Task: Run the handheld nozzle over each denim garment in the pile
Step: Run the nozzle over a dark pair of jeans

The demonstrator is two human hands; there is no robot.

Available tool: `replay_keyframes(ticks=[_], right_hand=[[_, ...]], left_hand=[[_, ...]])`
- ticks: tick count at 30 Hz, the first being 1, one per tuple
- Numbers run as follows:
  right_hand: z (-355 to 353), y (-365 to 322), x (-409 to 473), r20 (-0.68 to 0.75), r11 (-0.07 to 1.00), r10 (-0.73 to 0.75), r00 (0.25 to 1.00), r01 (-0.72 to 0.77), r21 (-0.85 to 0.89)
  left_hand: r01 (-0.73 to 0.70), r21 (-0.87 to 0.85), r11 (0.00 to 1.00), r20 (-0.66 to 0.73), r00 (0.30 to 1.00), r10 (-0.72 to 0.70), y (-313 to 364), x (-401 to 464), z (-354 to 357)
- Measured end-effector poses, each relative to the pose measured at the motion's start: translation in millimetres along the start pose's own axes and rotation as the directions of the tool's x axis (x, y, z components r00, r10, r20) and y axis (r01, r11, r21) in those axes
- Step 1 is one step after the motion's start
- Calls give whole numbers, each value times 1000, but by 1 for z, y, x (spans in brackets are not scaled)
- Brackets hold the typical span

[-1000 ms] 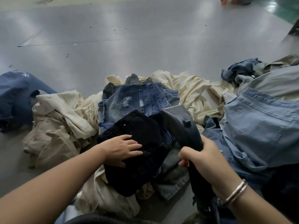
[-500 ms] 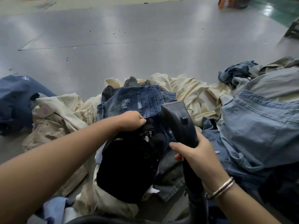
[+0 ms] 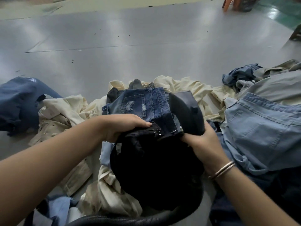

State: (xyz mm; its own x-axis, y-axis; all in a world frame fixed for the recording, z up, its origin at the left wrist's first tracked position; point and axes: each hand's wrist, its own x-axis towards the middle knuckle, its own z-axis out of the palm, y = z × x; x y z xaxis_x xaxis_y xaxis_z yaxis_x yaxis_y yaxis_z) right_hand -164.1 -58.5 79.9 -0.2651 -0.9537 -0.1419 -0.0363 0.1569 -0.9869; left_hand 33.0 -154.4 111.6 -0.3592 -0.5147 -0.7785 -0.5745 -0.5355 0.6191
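Note:
A black denim garment [image 3: 156,163] lies bunched at the middle of the pile, on top of blue ripped denim shorts [image 3: 138,104]. My left hand [image 3: 125,126] grips the black garment's upper edge near its zip. My right hand [image 3: 200,141] holds the dark handheld nozzle [image 3: 185,111], whose wide head points away from me over the blue shorts. The nozzle's ribbed hose [image 3: 123,220] curves along the bottom edge. Part of the nozzle's handle is hidden by my right hand.
Cream garments [image 3: 68,111] spread to the left and behind. A light blue denim piece [image 3: 263,132] and grey clothes fill the right. A dark blue garment [image 3: 17,101] lies far left. Grey floor [image 3: 146,46] stretches beyond; an orange stool leg [image 3: 228,4] stands far back.
My left hand went from resting flat on the black garment to gripping its top edge and pulling it toward me. The nozzle in my right hand shifted slightly right and up.

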Motion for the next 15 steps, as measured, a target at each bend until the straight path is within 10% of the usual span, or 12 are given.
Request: replay_keyframes(ticks=[5,11,15], right_hand=[[-16,-17,8,276,905,348,896,-399,151],[-18,-19,6,410,807,491,769,-578,118],[-21,-14,19,116,942,322,940,-330,60]], left_hand=[[-155,277,948,204,974,100,3,-4,-2],[-290,863,414,161,934,320,-16,10,35],[-104,339,935,77,994,83,-30,4,21]])
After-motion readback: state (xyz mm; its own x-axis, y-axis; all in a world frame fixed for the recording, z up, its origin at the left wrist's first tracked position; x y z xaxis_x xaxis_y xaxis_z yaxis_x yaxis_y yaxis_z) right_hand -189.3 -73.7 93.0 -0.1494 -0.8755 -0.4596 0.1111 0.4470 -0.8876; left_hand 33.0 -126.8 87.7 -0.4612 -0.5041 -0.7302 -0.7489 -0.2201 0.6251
